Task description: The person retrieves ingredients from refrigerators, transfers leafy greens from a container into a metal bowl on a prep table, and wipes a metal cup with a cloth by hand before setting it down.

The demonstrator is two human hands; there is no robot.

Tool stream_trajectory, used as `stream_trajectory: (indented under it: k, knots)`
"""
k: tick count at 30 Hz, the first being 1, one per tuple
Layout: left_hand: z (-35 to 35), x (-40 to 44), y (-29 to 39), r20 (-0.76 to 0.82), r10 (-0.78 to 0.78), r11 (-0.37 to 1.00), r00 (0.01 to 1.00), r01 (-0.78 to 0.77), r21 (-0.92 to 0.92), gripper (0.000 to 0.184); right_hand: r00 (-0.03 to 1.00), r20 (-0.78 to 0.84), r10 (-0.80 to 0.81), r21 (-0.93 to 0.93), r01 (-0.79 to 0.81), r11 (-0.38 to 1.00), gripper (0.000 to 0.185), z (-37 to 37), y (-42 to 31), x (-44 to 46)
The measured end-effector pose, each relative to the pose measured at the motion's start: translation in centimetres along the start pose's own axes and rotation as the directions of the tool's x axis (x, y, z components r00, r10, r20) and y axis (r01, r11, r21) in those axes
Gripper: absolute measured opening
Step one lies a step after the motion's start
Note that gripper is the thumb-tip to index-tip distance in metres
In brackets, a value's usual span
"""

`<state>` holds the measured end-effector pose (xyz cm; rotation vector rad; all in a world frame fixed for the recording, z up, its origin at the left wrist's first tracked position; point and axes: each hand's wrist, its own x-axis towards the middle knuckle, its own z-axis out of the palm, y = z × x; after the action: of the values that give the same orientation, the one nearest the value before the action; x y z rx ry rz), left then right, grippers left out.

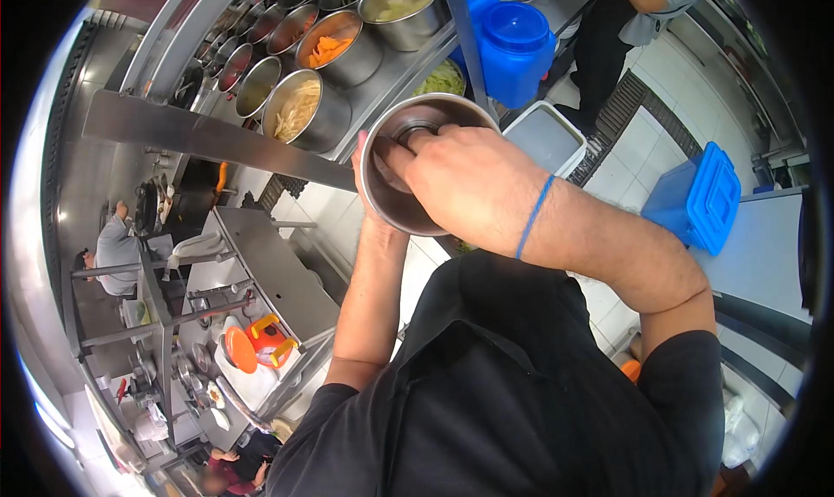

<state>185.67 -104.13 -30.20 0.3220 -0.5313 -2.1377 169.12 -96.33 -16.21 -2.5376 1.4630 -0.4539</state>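
A grey steel shelf [412, 61] carries round metal pots [365, 54] of cut food. Just beside it is a deep, round stainless-steel pot [397, 206], its outside wall gripped by the left hand [373, 219]. The right hand [452, 167] reaches inside (whether it grasps anything, I cannot tell), a thin blue band [532, 215] around its wrist.

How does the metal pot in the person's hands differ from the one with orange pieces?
The held pot is off the shelf, against the left hand; the orange-filled pot stands on it. The right hand reaches into the held pot; the orange-filled pot has none inside. Both are round and open-topped.
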Motion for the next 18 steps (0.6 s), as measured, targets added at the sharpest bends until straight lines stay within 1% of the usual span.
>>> stream_trajectory:
  k: [1, 4, 5, 7, 8, 9, 10, 11, 13, 15, 16, 17, 18]
  knots:
    - [-0.1, 0.0, 0.3, 0.004, -0.014, 1.000, 1.000, 0.014, 0.019, 0.085, 1.000, 0.011, 0.016, 0.024, -0.017, 1.000, 0.040, 0.0, 0.0, 0.1]
    - [0.0, 0.4, 0.8, -0.023, -0.056, 0.994, 0.998, 0.058, 0.096, 0.085, 0.989, 0.000, -0.146, -0.002, 0.146, 0.989, 0.027, 0.5, 1.0, 0.0]
    - [0.3, 0.6, 0.9, -0.040, -0.069, 0.989, 0.997, 0.073, 0.126, 0.085, 0.987, 0.054, -0.149, -0.005, 0.149, 0.989, 0.028, 0.7, 1.0, 0.1]
    - [3.5, 0.4, 1.1, 0.019, -0.090, 0.988, 0.996, 0.087, 0.131, 0.086, 0.975, 0.163, -0.148, -0.016, 0.153, 0.988, 0.029, 0.8, 1.2, 0.3]
    - [4.5, 0.3, 1.1, 0.048, -0.100, 0.987, 0.994, 0.093, 0.133, 0.086, 0.986, 0.080, -0.144, -0.024, 0.146, 0.989, 0.029, 0.7, 1.2, 0.2]
    - [3.5, 0.6, 1.3, 0.074, -0.078, 0.987, 0.994, 0.067, 0.143, 0.085, 0.990, -0.006, -0.141, -0.031, 0.140, 0.990, 0.029, 0.6, 1.0, 0.2]
    - [2.2, 0.6, 1.2, 0.040, -0.047, 0.993, 0.998, 0.042, 0.114, 0.084, 0.986, -0.092, -0.138, -0.037, 0.135, 0.990, 0.029, 0.5, 0.9, 0.2]
    - [0.8, 0.6, 1.0, 0.004, -0.017, 0.996, 1.000, 0.017, 0.085, 0.083, 0.990, -0.091, -0.110, -0.046, 0.106, 0.993, 0.029, 0.5, 0.9, 0.4]
    - [0.0, 0.6, 1.1, -0.026, -0.023, 0.999, 0.999, 0.024, 0.036, 0.080, 0.995, -0.089, -0.053, -0.059, 0.048, 0.997, 0.028, 0.8, 0.7, 0.7]
    - [-0.5, 0.6, 1.1, -0.052, -0.037, 0.999, 0.998, 0.037, -0.010, 0.079, 0.993, -0.088, -0.078, -0.018, 0.077, 0.997, 0.030, 0.9, 0.9, 0.9]
    - [-0.5, 0.5, 1.1, -0.062, -0.036, 0.999, 0.997, 0.037, 0.012, 0.078, 0.992, -0.086, -0.091, 0.004, 0.092, 0.996, 0.031, 0.9, 1.0, 1.0]
    - [-0.5, 0.5, 1.2, -0.072, -0.035, 0.999, 0.997, 0.037, 0.033, 0.078, 0.994, -0.022, -0.104, -0.010, 0.103, 0.995, 0.031, 0.9, 0.9, 1.0]
    - [-0.2, 0.6, 1.3, -0.076, -0.021, 0.995, 0.997, 0.028, 0.099, 0.078, 0.993, 0.039, -0.114, -0.025, 0.115, 0.993, 0.031, 0.8, 0.7, 1.0]
